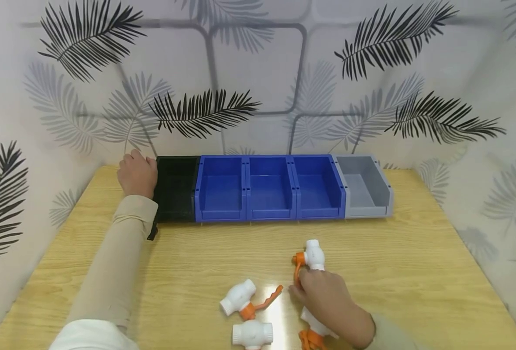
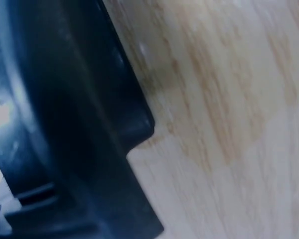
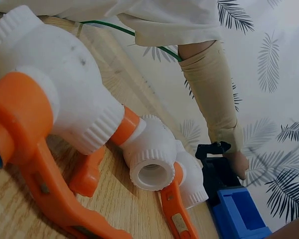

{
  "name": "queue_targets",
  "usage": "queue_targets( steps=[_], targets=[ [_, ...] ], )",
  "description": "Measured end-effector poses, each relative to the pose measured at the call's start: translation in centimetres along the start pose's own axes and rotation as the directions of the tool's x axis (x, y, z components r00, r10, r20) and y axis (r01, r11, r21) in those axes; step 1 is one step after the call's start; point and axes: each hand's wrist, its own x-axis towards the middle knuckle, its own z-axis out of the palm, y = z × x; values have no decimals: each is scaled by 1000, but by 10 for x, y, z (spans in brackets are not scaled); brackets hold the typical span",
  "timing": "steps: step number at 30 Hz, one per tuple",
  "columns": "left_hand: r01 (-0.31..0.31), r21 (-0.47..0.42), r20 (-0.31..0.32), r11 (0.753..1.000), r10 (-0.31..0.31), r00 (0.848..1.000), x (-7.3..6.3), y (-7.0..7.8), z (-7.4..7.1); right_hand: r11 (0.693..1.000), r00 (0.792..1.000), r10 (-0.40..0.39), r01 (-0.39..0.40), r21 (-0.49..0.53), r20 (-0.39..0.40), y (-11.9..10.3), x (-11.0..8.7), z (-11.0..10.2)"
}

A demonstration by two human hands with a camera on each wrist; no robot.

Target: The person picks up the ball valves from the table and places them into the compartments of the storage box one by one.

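Note:
My right hand point(image 1: 325, 296) is curled over the lower part of a white ball valve point(image 1: 314, 254) with an orange lever, pinching it near the lever's end. Another white ball valve point(image 1: 314, 323) with an orange handle lies partly under this wrist; a valve point(image 3: 65, 89) looms large in the right wrist view. My left hand point(image 1: 137, 174) is at the left side of the black bin point(image 1: 175, 214), knuckles up; its fingertips are hidden. The black bin's wall point(image 2: 74, 124) fills the left part of the left wrist view.
Two more white valves, one with its orange lever pointing right point(image 1: 239, 297) and one lying crosswise point(image 1: 252, 334), lie left of the right hand. Three blue bins point(image 1: 271, 214) and a grey bin point(image 1: 369, 212) continue the row along the wall on the wooden table point(image 1: 188, 262).

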Motion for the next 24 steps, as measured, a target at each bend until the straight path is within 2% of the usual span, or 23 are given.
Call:
queue_targets(
  steps=[5,12,24],
  targets=[
    [10,-7,6,1000,-10,1000,-2,2,-4,1000,1000,2,-2,26,11,3,0,0],
    [14,-16,1,1000,-14,1000,-3,4,-6,1000,1000,1,0,31,-20,7,-1,0],
    [35,-21,76,999,-33,997,-1,2,-5,990,994,82,-90,109,79,17,1,-6]
  ],
)
